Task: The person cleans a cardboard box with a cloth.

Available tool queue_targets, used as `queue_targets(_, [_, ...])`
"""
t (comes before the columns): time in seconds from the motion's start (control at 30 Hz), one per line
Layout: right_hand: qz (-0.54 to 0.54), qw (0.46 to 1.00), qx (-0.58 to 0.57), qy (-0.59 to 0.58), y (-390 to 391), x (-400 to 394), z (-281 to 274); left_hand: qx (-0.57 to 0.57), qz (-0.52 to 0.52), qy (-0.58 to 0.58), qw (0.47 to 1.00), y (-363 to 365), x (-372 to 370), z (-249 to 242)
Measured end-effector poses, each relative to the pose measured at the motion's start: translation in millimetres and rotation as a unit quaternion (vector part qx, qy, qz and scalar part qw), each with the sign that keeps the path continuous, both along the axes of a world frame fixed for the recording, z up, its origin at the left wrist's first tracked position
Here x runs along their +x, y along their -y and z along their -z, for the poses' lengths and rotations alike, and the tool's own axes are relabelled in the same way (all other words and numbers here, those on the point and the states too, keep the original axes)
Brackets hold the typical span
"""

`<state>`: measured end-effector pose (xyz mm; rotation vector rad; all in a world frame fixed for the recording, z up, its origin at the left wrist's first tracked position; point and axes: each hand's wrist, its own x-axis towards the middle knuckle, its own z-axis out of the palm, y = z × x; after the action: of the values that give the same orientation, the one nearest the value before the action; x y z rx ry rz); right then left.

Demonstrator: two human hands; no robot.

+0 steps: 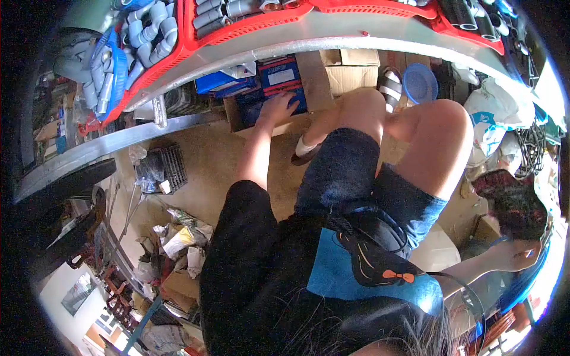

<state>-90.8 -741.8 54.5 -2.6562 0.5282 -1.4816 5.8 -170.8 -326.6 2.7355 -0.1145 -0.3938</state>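
My left hand (278, 110) reaches into an open cardboard carton (238, 116) under the shelf. Its fingers are apart and rest on dark blue boxes (249, 105) inside; nothing is gripped. Another blue box with a white label (281, 75) stands just beyond the fingertips. Far out at the right, my right hand (523, 254) is beside a dark patterned cloth (512, 199). The fingers there are curled at the cloth's lower edge, but glare hides whether they hold it.
Above the carton runs a metal shelf edge (237, 52) with red baskets (249, 28) of grey pipe fittings. A closed cardboard box (351, 74) and a blue round basket (420, 83) stand below it. A black crate (174, 169) lies left; white plastic bags (490, 110) hang right.
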Motion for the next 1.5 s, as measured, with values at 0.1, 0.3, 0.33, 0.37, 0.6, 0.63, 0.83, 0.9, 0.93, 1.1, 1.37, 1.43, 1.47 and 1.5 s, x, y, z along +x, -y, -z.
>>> queue_targets(0.1, [-0.017, 0.998, 0.057, 0.010, 0, 1, 8, 0.020, -0.016, 0.020, 0.999, -2, 11, -1])
queue_targets(0.3, [-0.087, 0.896, 0.430, 0.068, 17, -2, 38, 0.182, -0.027, 0.011, 0.983, -14, 65, 11])
queue_targets(0.33, [-0.095, 0.851, 0.510, 0.076, 22, -2, 43, 0.231, -0.017, -0.075, 0.970, -14, 74, 14])
queue_targets(0.37, [-0.098, 0.804, 0.580, 0.081, 26, -1, 47, 0.212, -0.002, -0.068, 0.975, -17, 78, 15])
queue_targets(0.6, [-0.166, 0.452, 0.875, 0.059, 20, 15, 72, 0.085, 0.003, -0.094, 0.992, -15, 94, 13])
queue_targets(0.63, [-0.190, 0.412, 0.890, 0.053, 18, 17, 80, 0.102, 0.007, -0.095, 0.990, -13, 91, 12])
queue_targets(0.83, [-0.198, 0.524, 0.813, -0.161, -30, 31, 97, 0.234, 0.099, -0.104, 0.962, -4, 96, 1])
queue_targets(0.9, [-0.189, 0.606, 0.752, -0.181, -40, 25, 104, 0.261, 0.125, -0.143, 0.947, -5, 103, 8])
queue_targets(0.93, [-0.174, 0.625, 0.741, -0.177, -49, 28, 101, 0.260, 0.118, -0.162, 0.944, -1, 105, -2])
queue_targets(1.1, [-0.215, 0.787, 0.554, -0.168, -101, 53, 119, 0.326, 0.092, -0.137, 0.931, -9, 115, 47])
queue_targets(1.37, [-0.166, 0.878, 0.418, -0.162, -142, 71, 121, 0.288, 0.036, -0.084, 0.953, -2, 104, 30])
queue_targets(1.43, [-0.123, 0.869, 0.449, -0.166, -140, 67, 123, 0.253, 0.042, -0.026, 0.966, 3, 88, -25])
queue_targets(1.47, [-0.120, 0.868, 0.459, -0.147, -139, 66, 128, 0.222, 0.052, 0.004, 0.974, 2, 78, -47])
queue_targets(1.5, [-0.098, 0.841, 0.503, -0.174, -136, 65, 129, 0.189, 0.062, 0.035, 0.979, -1, 68, -69])
